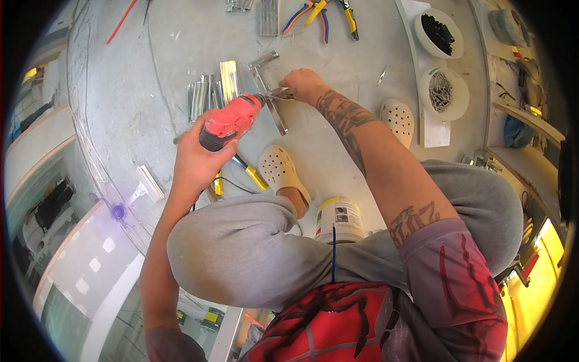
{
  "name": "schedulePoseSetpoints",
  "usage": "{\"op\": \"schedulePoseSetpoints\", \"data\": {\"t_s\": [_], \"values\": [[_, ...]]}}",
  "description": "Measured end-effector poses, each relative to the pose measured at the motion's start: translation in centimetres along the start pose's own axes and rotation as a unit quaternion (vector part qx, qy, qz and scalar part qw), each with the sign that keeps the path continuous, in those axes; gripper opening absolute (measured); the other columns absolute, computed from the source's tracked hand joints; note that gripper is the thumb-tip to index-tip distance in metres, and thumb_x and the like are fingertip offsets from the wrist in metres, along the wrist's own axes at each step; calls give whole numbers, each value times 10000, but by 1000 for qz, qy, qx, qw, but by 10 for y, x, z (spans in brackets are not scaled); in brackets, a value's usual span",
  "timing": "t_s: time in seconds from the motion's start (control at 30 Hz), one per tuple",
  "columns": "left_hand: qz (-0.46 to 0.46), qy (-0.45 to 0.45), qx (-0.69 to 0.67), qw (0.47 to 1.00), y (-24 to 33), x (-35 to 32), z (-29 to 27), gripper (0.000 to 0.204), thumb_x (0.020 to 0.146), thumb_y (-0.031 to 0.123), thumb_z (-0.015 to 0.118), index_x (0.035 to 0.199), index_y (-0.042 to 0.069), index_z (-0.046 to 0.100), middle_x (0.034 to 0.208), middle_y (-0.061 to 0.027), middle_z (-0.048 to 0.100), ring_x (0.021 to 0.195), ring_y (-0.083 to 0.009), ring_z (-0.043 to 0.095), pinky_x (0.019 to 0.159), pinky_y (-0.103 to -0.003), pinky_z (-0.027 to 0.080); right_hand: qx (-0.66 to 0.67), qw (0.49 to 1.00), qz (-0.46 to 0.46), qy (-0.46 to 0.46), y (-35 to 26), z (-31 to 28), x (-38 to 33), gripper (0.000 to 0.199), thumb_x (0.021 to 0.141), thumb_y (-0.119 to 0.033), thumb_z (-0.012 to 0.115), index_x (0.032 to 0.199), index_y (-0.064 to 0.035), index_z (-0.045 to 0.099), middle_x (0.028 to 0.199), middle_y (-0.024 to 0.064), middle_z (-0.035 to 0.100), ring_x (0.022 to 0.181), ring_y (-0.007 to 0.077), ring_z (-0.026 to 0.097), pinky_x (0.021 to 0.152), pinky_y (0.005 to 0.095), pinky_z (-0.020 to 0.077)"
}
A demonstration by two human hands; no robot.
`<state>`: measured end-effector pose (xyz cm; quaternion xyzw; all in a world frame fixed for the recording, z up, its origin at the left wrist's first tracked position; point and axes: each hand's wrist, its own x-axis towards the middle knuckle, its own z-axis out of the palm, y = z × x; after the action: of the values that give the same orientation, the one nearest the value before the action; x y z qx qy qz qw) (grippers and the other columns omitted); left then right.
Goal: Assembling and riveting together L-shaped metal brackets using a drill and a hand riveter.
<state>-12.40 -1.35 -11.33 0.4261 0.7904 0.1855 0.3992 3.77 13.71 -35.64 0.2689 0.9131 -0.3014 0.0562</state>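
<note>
A: While you crouch over the floor, your left hand is wrapped tight round the grip of the red drill, its nose pointing away from you at the metal bracket.

B: And your right hand?

A: Just past the drill's tip, fingers closed on the bracket, likely pinning it flat so the bit doesn't spin or skate it. What exactly sits under your fingertips, I cannot tell.

B: So the hands are apart?

A: Near each other, not touching; the drill's length bridges them. The bracket lies between tip and right hand.

B: Around them?

A: Left of the bracket, beyond your left hand, a stack of metal strips, kept within reach. Farther out past your right hand, pliers. To the right of your right forearm, two white bowls: one of dark bits, one of screws. Near your left wrist, a yellow-handled tool. Your clogs flank your right arm; a can sits by your knee.
</note>
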Motion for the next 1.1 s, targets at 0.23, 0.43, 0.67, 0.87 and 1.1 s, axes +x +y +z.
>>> {"op": "schedulePoseSetpoints", "data": {"t_s": [0.23, 0.43, 0.67, 0.87, 1.1], "values": [[-28, 0, -7, 1000, -9, 0, 0, 512, 790, 141, 755, 1250, 11, 572, 1010, -80, 679, 852, -134, 620, 733, -280, 490, -5, 1000, 1, 3, 1, 3, 1, 161, 865, -248, 619, 894, -146, 739, 880, 110, 710, 881, 303, 692, 782, 415, 542], [-13, 9, -2, 1000, -14, -1, 1, 492, 817, 144, 746, 1258, 19, 567, 920, -31, 658, 673, -83, 572, 545, -245, 482, -13, 1000, -19, -3, 3, 4, 2, 139, 857, -217, 627, 917, -159, 738, 906, 106, 711, 903, 303, 689, 790, 411, 543], [-12, 14, -13, 1000, -12, -2, 2, 481, 820, 147, 745, 1251, 23, 572, 913, -30, 659, 677, -89, 572, 538, -248, 477, -8, 1000, -5, -1, 2, 4, 1, 158, 839, -154, 620, 946, -168, 736, 916, 108, 712, 911, 302, 687, 800, 409, 542], [-53, 8, -13, 998, -5, -1, 0, 499, 778, 153, 758, 1220, 2, 582, 1068, -130, 697, 986, -190, 664, 893, -312, 494, -8, 1000, -2, -18, -1, 1, 0, 184, 836, -135, 611, 968, -175, 733, 923, 105, 712, 922, 294, 687, 814, 407, 542], [-61, 5, -11, 998, -5, -1, 0, 520, 763, 157, 763, 1228, 10, 583, 1067, -129, 702, 988, -197, 670, 893, -311, 496, -13, 1000, -2, -7, 0, 2, -1, 184, 844, -131, 600, 965, -174, 733, 919, 107, 711, 920, 298, 686, 811, 410, 544]]}}
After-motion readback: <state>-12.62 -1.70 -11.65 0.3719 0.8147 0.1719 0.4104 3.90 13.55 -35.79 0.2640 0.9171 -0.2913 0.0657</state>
